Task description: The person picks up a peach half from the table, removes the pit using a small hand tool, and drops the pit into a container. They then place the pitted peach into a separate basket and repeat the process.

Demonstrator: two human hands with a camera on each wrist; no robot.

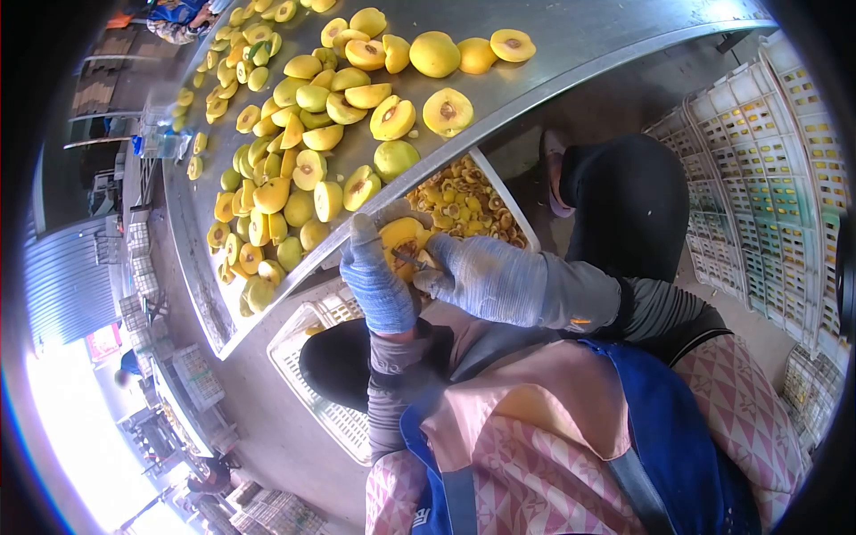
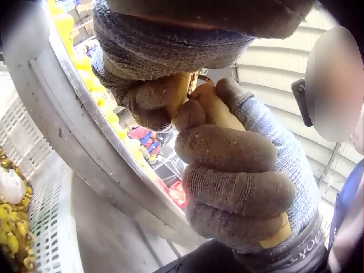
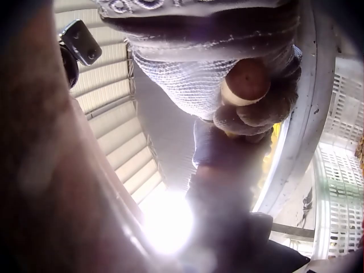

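Though hidden overhead, wooden handle (image 2: 222, 114), right hand (image 2: 239, 187)

Before me stands a curved steel table (image 1: 580, 36). On it lie many yellow peach halves (image 1: 392, 118) and a few whole peaches (image 1: 434, 53), close together.

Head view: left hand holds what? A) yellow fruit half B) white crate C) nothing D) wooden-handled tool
A: the left hand grips the yellow fruit half, while the right hand holds the wooden-handled tool.
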